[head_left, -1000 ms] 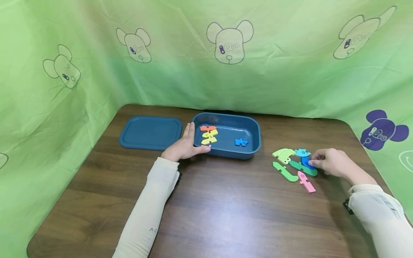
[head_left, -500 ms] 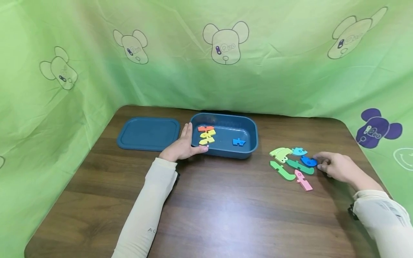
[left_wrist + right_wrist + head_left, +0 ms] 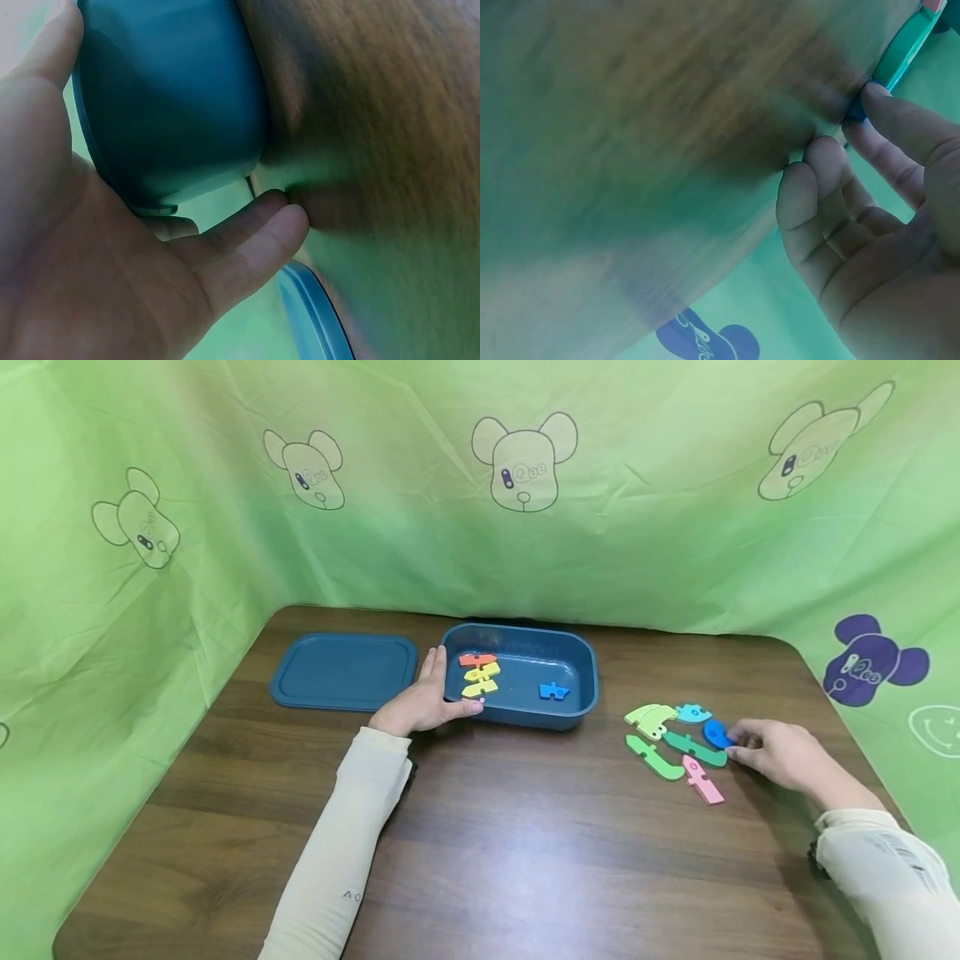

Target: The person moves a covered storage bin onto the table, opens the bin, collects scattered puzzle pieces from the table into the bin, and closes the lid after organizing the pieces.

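Note:
My left hand (image 3: 420,697) rests against the near left corner of a blue box (image 3: 577,714), thumb along its near rim and straight fingers along its left side. The left wrist view shows those fingers (image 3: 259,251) extended past the box wall (image 3: 172,90). At the right, my right hand (image 3: 780,752) pinches the end of a dark blue puzzle piece (image 3: 717,734) between thumb and forefinger, low at the table. In the right wrist view the thumb partly hides this piece (image 3: 856,111). Beside it lie a dark green piece (image 3: 696,749) and a light blue piece (image 3: 693,713).
Inside the box are an orange piece (image 3: 477,660), two yellow pieces (image 3: 482,672) and a blue piece (image 3: 554,691). A blue lid (image 3: 345,670) lies left of the box. Light green pieces (image 3: 651,718) and a pink piece (image 3: 702,780) lie left of my right hand.
My right hand has drawn back rightward from above the dark blue piece, then closed on its right end; the piece has turned slightly. My left hand holds its place at the box.

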